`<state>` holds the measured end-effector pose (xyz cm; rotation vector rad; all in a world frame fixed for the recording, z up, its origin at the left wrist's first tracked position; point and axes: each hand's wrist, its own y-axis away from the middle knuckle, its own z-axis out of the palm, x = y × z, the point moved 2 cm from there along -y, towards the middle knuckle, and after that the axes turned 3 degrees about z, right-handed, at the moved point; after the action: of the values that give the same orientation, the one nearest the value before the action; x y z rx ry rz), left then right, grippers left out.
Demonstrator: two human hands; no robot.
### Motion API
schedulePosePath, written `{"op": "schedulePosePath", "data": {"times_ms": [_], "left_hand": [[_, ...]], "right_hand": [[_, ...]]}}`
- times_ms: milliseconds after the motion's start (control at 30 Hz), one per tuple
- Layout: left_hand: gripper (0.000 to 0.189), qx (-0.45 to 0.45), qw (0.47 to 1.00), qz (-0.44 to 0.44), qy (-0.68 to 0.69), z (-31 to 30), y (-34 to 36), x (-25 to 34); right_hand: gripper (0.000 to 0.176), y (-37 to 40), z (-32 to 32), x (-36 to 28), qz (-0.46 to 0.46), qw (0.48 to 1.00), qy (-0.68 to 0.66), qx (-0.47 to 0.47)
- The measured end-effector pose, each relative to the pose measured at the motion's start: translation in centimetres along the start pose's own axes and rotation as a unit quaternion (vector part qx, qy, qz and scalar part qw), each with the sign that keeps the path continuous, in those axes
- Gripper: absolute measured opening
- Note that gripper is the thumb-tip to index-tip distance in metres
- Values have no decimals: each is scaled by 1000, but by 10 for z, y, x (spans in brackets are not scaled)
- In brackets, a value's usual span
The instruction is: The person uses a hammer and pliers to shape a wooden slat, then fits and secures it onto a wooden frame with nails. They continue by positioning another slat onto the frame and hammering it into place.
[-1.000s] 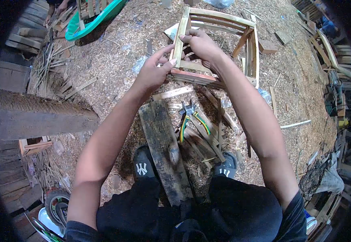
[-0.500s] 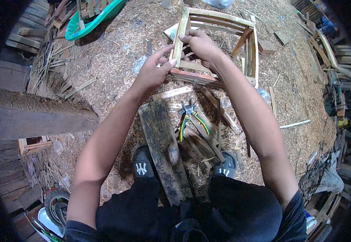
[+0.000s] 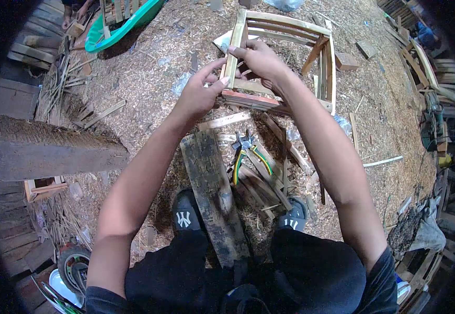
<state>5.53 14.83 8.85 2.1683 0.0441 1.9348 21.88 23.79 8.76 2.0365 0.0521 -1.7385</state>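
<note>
A slatted wooden crate (image 3: 288,20), open between its slats, is held tilted above the floor in front of me. My left hand (image 3: 201,93) grips its near left corner, thumb on the end of a pale upright slat (image 3: 234,55). Higher on that slat, my right hand (image 3: 263,62) is closed around it, with thumb on top; some of its fingers are hidden inside the crate. A reddish slat (image 3: 253,99) runs along the near side. Below the crate, pliers (image 3: 245,144) with green and yellow handles lie on wood offcuts, jaws pointing away from me.
A dark worn plank (image 3: 209,183) lies between my feet. At left a thick beam (image 3: 55,152) juts in. A green plastic basin (image 3: 125,34) stands top left, near another person's hand (image 3: 68,21). Wood blocks (image 3: 345,61) and shavings cover the ground.
My hands and the crate stay in nearly the same place; my right thumb has shifted slightly on the slat. The other person's arm at top left has moved a little.
</note>
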Motion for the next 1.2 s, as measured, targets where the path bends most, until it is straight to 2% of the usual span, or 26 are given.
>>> {"op": "schedulePosePath", "data": {"times_ms": [200,267,367,600,700,767,900,1000,1067,1200], "left_hand": [[55,17,999,30,-29,2,1,3],[56,-30,991,100,-85,1,-1,0],[54,-33,996,69,-34,4,4,8],[55,-23,994,94,-47,5,5,7],[55,-24,997,61,-46,4,7,10],[56,-30,994,78,-71,1,3,5],[54,-16,992,93,-89,2,3,7],[53,-20,996,69,-57,3,6,9],[55,-21,989,115,-93,0,3,4],[54,-14,984,116,-137,-2,2,5]], "right_hand": [[35,2,1,-1,-3,1000,0,4],[35,4,0,-2,8,1000,1,7],[33,3,-1,-1,8,1000,3,-2],[31,4,0,-2,-2,1000,-6,-3],[30,7,-1,-3,11,1000,12,11],[31,-2,0,3,-15,999,-44,5],[28,4,-1,-1,9,1000,-27,0],[29,1,-2,1,8,999,-28,-13],[29,1,-2,1,11,1000,-12,-6],[30,4,-1,-2,11,1000,0,8]]}}
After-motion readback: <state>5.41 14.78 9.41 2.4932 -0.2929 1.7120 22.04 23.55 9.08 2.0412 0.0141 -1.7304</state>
